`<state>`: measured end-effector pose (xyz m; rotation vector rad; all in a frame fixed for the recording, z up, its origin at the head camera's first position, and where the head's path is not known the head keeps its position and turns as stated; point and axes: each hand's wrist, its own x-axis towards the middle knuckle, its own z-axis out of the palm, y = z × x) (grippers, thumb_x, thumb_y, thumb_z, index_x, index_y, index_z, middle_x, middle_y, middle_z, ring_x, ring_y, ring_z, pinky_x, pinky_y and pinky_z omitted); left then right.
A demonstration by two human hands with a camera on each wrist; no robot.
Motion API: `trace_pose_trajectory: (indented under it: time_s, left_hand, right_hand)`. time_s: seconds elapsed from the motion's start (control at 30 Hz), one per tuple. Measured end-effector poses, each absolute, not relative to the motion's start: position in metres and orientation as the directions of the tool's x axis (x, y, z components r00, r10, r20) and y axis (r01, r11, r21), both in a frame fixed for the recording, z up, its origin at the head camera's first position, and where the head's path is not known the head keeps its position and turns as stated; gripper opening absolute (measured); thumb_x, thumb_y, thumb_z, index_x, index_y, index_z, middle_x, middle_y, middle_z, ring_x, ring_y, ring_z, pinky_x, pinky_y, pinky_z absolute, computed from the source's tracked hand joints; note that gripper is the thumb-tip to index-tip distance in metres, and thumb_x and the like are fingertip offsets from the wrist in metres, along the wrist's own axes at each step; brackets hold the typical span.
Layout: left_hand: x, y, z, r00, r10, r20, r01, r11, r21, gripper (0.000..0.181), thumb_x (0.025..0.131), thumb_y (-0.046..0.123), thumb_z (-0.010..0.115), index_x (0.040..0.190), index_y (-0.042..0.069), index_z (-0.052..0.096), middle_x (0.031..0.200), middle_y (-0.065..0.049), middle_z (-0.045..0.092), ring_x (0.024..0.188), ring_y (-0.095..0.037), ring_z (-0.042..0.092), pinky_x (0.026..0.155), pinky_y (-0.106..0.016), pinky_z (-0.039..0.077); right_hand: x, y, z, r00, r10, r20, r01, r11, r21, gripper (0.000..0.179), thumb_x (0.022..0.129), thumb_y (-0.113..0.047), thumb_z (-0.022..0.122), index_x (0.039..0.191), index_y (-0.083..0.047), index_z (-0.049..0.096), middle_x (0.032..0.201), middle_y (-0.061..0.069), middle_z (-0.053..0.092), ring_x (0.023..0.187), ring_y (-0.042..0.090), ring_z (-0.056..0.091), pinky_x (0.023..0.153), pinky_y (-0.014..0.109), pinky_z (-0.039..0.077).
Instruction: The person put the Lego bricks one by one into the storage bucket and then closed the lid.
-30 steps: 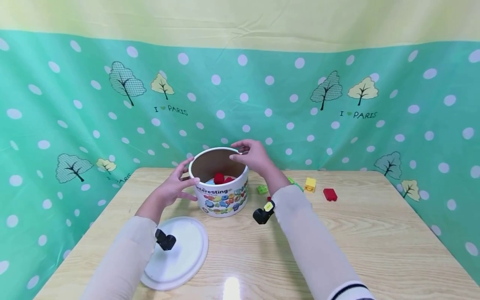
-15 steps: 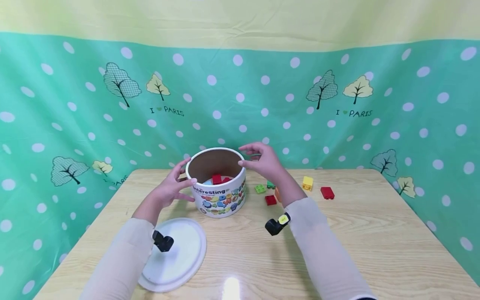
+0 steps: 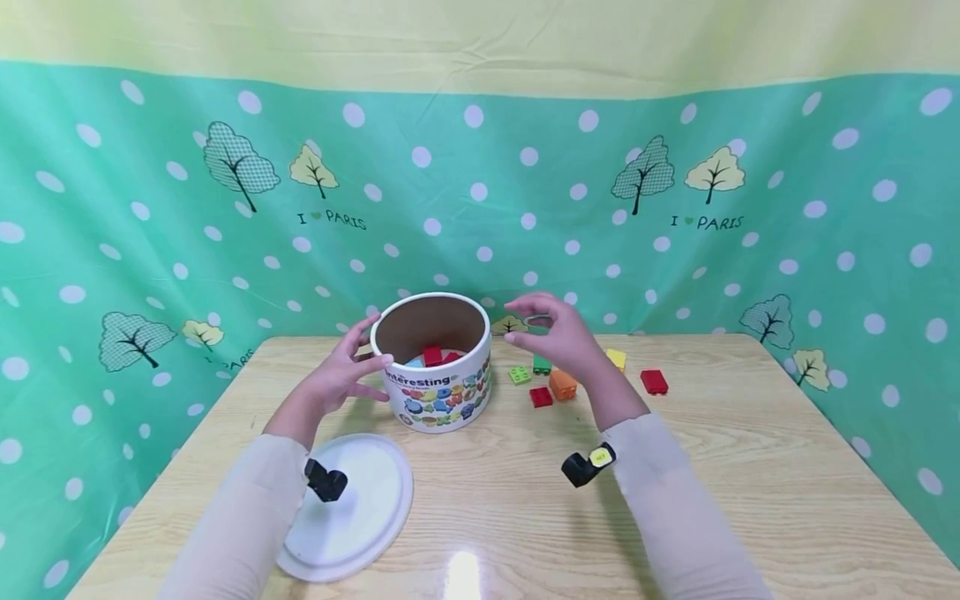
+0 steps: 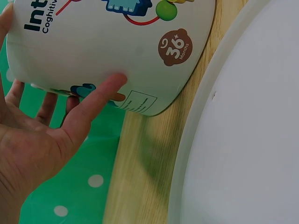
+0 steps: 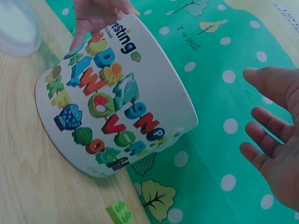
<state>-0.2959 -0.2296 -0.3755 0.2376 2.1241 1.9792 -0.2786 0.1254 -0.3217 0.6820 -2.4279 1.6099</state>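
A round white bucket printed with "Interesting" and coloured letters stands at the table's back; red and light blue pieces show inside it. My left hand holds its left side, fingers and thumb spread around the wall near the rim. In the left wrist view one finger lies along the printed wall and others go behind it. My right hand is raised to the right of the bucket, apart from it, with loosely bent fingers and nothing between them. Below it lie a red brick and an orange brick.
A white round lid lies flat in front of the bucket, under the left forearm. A light green brick, dark green brick, yellow brick and another red brick lie farther right. A green dotted curtain hangs behind.
My right hand has left the bucket's right rim and moved right, uncovering the orange, red and dark green bricks. The left hand stays on the bucket.
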Motion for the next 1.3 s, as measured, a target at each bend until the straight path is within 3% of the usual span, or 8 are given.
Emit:
trace_pose_trajectory:
  time_s: [0.4, 0.6, 0.83, 1.1, 1.3]
  left_hand:
    - [-0.299, -0.229, -0.375, -0.961, 0.270, -0.052, -0.030, 0.083, 0.996, 0.088, 0.093, 0.016, 0.067, 0.157, 0.032, 0.009, 0.156, -0.019, 0.013, 0.138, -0.048, 0.023, 0.076, -0.063, 0.054]
    - [-0.300, -0.229, -0.375, -0.961, 0.273, -0.051, -0.031, 0.076, 0.997, 0.089, 0.092, 0.015, 0.068, 0.157, 0.032, 0.009, 0.155, -0.019, 0.013, 0.138, -0.048, 0.023, 0.076, -0.064, 0.054]
    - [-0.298, -0.231, -0.376, -0.959, 0.276, -0.060, -0.042, 0.070, 0.997, 0.091, 0.092, 0.014, 0.068, 0.157, 0.032, 0.007, 0.156, -0.020, 0.011, 0.138, -0.050, 0.021, 0.076, -0.064, 0.054]
    - [-0.295, -0.230, -0.374, -0.958, 0.280, -0.062, -0.046, 0.063, 0.997, 0.091, 0.091, 0.014, 0.069, 0.157, 0.031, 0.008, 0.155, -0.021, 0.011, 0.138, -0.049, 0.022, 0.077, -0.065, 0.053]
    - [-0.295, -0.230, -0.375, -0.958, 0.280, -0.055, -0.037, 0.068, 0.997, 0.093, 0.090, 0.017, 0.071, 0.157, 0.031, 0.008, 0.155, -0.021, 0.011, 0.138, -0.050, 0.022, 0.076, -0.064, 0.054]
  right_hand:
    - [-0.269, 0.158, -0.337, -0.906, -0.260, 0.334, -0.412, 0.365, -0.834, 0.040, 0.086, -0.023, 0.076, 0.124, -0.014, 0.066, 0.128, 0.003, 0.056, 0.117, 0.026, 0.051, 0.105, 0.046, 0.043]
    - [-0.268, 0.176, -0.344, -0.933, -0.228, 0.279, -0.350, 0.387, -0.853, 0.041, 0.086, -0.022, 0.076, 0.126, -0.016, 0.065, 0.132, 0.002, 0.053, 0.115, 0.029, 0.052, 0.098, 0.047, 0.049]
    - [-0.264, 0.197, -0.353, -0.929, -0.207, 0.307, -0.365, 0.384, -0.848, 0.044, 0.087, -0.020, 0.075, 0.129, -0.013, 0.063, 0.134, 0.005, 0.052, 0.116, 0.028, 0.051, 0.101, 0.045, 0.047]
    - [-0.259, 0.217, -0.357, -0.933, -0.170, 0.317, -0.359, 0.419, -0.834, 0.048, 0.088, -0.023, 0.075, 0.132, -0.012, 0.060, 0.136, 0.004, 0.051, 0.117, 0.024, 0.051, 0.097, 0.031, 0.050]
    - [-0.256, 0.230, -0.359, -0.946, -0.135, 0.294, -0.323, 0.440, -0.838, 0.050, 0.088, -0.020, 0.074, 0.134, -0.010, 0.058, 0.144, 0.007, 0.045, 0.120, 0.027, 0.050, 0.099, 0.036, 0.050]
